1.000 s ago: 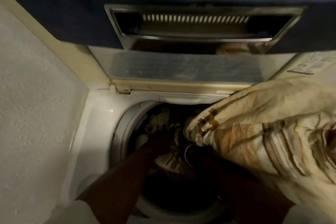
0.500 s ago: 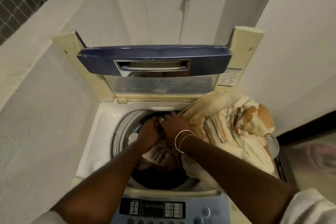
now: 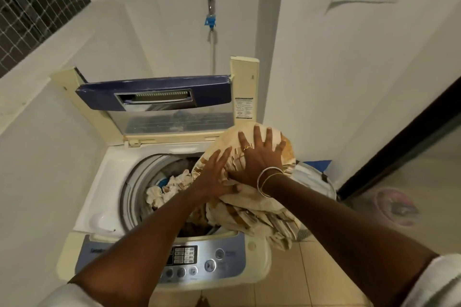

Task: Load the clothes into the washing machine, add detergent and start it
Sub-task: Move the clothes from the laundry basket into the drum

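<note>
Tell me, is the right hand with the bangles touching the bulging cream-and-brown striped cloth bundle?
Touching. The head view shows the right hand spread flat, pressing on top of the cream-and-brown striped cloth bundle, with no gap between them.

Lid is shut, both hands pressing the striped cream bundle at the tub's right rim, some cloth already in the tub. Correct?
No: the head view shows the lid raised behind the tub, not shut. The rest holds: the left hand and right hand press the striped cream bundle at the tub's right rim, and cloth already lies in the tub.
</note>
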Demonstrator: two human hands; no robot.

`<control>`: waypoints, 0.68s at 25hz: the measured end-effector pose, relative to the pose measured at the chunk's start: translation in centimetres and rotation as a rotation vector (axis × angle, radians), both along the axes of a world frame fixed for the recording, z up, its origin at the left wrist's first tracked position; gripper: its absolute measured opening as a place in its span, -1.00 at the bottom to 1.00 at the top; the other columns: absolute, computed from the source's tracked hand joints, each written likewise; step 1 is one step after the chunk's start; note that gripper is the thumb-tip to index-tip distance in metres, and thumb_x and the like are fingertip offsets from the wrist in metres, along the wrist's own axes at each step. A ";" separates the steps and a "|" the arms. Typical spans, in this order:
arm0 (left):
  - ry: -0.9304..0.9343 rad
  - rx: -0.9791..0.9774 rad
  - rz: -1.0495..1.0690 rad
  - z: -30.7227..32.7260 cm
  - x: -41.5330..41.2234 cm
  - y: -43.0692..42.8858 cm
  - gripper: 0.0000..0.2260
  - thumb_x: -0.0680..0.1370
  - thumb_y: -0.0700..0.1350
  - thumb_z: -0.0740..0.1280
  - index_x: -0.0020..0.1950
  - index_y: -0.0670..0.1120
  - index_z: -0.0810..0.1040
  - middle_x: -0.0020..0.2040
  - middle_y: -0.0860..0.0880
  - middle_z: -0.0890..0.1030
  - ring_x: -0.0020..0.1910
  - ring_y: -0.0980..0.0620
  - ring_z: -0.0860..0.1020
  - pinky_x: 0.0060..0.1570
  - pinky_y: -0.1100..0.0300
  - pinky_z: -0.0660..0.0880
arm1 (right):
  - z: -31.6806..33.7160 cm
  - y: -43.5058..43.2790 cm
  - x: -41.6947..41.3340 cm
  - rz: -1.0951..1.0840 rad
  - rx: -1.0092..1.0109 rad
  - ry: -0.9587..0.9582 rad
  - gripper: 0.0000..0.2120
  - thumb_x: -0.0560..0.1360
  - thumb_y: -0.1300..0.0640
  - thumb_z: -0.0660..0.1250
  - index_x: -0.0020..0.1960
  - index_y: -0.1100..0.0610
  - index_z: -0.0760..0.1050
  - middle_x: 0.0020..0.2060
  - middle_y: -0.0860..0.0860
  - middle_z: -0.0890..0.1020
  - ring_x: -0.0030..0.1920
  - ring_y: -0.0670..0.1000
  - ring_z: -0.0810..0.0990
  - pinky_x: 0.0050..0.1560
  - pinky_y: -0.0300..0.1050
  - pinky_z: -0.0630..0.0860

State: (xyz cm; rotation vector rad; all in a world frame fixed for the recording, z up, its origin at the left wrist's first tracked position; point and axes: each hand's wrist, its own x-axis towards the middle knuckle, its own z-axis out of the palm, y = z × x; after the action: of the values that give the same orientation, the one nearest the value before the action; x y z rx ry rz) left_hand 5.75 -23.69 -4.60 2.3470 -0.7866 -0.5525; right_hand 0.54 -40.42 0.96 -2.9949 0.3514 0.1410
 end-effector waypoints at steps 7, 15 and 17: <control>-0.071 0.161 -0.062 -0.5 -0.8 -2.9 0.27 0.05 0.46 0.52 0.56 0.27 -0.17 0.54 -0.16 0.16 0.51 -0.17 0.18 0.46 -0.13 0.22 | -1.2 -4.7 -2.0 0.091 0.190 0.365 0.42 0.03 -0.43 0.55 0.52 -0.21 -0.40 0.51 0.18 -0.41 0.51 0.40 -0.27 0.48 0.41 -0.09; -0.184 0.001 -0.088 1.3 0.6 -0.6 -0.42 0.47 0.25 0.41 0.41 0.03 0.42 0.28 -0.02 0.57 0.24 -0.02 0.53 0.21 0.01 0.46 | -0.1 -2.1 -0.4 0.184 0.079 0.136 -0.18 0.28 -0.28 0.48 0.44 -0.15 0.24 0.26 0.16 0.38 0.19 0.22 0.53 0.19 0.06 0.52; -0.224 0.009 -0.093 2.9 1.8 2.0 -0.46 0.45 0.12 0.49 0.37 0.00 0.47 0.21 -0.06 0.59 0.16 -0.04 0.55 0.12 0.07 0.47 | 1.0 0.2 0.8 0.193 0.153 0.092 -0.32 0.29 -0.25 0.48 0.33 -0.13 0.35 0.15 0.13 0.45 0.08 0.18 0.57 0.10 0.01 0.55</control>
State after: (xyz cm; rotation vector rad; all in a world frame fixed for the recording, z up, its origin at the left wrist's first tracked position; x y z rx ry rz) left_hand 7.57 -21.72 -1.66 2.4182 -1.0005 -0.3348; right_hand 1.33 -40.21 1.93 -2.8703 0.0558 0.3102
